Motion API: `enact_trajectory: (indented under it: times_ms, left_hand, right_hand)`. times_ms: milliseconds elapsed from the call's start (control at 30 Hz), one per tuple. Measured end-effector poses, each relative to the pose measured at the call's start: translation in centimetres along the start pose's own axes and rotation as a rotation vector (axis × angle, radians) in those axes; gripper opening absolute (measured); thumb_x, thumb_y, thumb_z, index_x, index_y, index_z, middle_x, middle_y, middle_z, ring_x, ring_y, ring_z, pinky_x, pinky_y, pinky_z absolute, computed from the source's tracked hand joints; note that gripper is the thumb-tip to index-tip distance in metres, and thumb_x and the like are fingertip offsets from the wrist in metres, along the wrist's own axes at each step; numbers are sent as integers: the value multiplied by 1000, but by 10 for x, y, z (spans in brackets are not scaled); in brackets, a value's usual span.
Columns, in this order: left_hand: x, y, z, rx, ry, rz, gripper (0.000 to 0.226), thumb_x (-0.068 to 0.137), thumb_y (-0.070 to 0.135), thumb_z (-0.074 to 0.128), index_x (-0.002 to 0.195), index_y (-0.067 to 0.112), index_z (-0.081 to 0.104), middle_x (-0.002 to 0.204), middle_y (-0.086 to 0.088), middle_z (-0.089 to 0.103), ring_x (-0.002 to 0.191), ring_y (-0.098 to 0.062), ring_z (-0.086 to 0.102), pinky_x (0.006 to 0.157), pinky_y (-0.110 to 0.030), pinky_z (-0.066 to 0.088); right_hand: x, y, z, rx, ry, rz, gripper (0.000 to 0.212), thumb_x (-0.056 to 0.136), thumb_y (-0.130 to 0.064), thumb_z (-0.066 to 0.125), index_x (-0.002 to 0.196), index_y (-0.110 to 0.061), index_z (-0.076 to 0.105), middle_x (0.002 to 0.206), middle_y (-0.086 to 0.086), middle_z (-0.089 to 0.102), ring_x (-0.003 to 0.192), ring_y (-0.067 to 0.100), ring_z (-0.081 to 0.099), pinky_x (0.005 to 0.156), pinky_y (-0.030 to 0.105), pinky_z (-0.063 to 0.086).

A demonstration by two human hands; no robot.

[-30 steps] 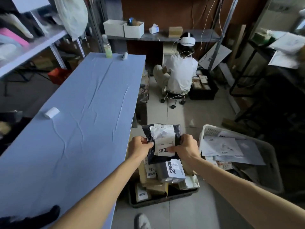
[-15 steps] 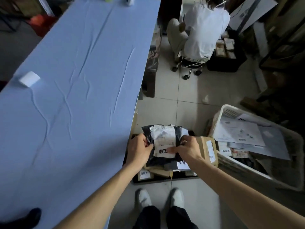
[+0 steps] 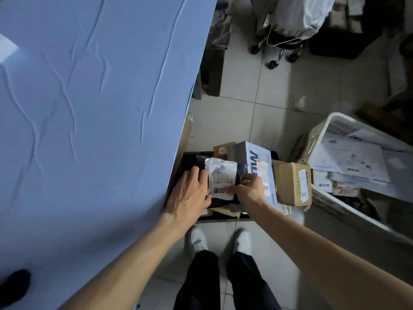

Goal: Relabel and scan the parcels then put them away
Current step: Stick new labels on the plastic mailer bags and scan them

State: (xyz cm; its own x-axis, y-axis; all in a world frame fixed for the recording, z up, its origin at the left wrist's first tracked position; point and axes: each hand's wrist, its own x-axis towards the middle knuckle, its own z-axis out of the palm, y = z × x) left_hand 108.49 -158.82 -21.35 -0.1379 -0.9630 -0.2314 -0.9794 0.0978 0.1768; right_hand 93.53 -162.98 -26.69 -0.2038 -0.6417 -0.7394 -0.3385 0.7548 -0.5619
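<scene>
The left fingers (image 3: 197,175) curl over the left edge of the black parcel (image 3: 241,172); the right fingers (image 3: 247,181) pinch it by its white label (image 3: 222,175). It hangs low over the crate (image 3: 223,218) of boxes (image 3: 290,182) on the floor, beside the tabletop (image 3: 89,108). The label looks stuck on; scanning and stowing seem left.
</scene>
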Motion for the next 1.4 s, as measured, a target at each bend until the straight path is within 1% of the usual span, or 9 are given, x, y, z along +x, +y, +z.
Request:
enact_trajectory:
  times_ms: [100,200,500,633,767,900,1033,1167,1400]
  left_hand:
    - [1,3,2,14,3,16,38,95,37,48,122,13,37,125,-9,38,107,-18,48,87,-24,39]
    - [0,6,2,21,-23,32,39,95,37,49,123,13,37,123,-8,40,107,-18,47,89,-24,39]
    - [-15,15,-59,41,-46,-28,38,91,32,57,119,12,41,118,-6,44,108,-22,48,89,-29,40]
    - [-42,8,-120,75,62,-148,39,93,35,54,120,13,40,118,-5,46,106,-22,49,90,-29,38]
    - [-103,-9,-174,48,150,-376,41,95,40,46,124,13,38,120,-6,45,109,-23,48,91,-30,36]
    - [-195,-35,-208,40,304,-681,52,84,46,63,118,10,49,110,-5,52,99,-20,56,85,-27,43]
    - [-319,-66,-215,-130,346,-993,46,92,38,51,128,12,39,126,-6,45,115,-22,47,95,-30,37]
    - [-475,-73,-190,-150,420,-1293,60,96,41,44,145,11,25,148,-12,31,132,-25,36,106,-31,27]
    - [-718,-18,-126,-216,422,-1764,48,92,39,52,128,11,38,127,-9,46,115,-25,49,91,-33,40]
  right_hand:
    - [7,-2,0,-420,99,-51,50,69,-23,83,105,-8,52,107,11,62,98,29,58,83,39,51]
    - [-5,-6,-9,-600,134,-89,66,76,-25,76,126,-3,39,128,15,47,119,33,41,95,42,40]
    - [-71,-63,-52,-862,99,-388,43,85,-12,55,124,-1,42,128,16,47,119,32,39,95,37,38]
    - [-115,-117,-53,-931,72,-625,47,84,-32,66,118,-6,46,122,11,52,115,30,42,82,34,39]
    - [-169,-168,-32,-944,21,-856,54,81,-43,68,117,-8,48,121,8,54,117,29,41,84,36,43]
    - [-240,-186,28,-1099,-134,-1084,55,79,-46,70,114,-10,49,121,8,55,119,29,41,86,36,42]
    - [-348,-160,116,-1206,-328,-1356,58,79,-48,69,120,-12,48,125,4,53,124,25,38,89,34,42]
    - [-477,-83,197,-1280,-624,-1653,55,80,-49,67,119,-14,48,124,4,52,119,24,42,91,34,43]
    - [-672,97,263,-1276,-1169,-1926,55,79,-46,70,117,-12,50,119,5,53,116,23,45,89,31,41]
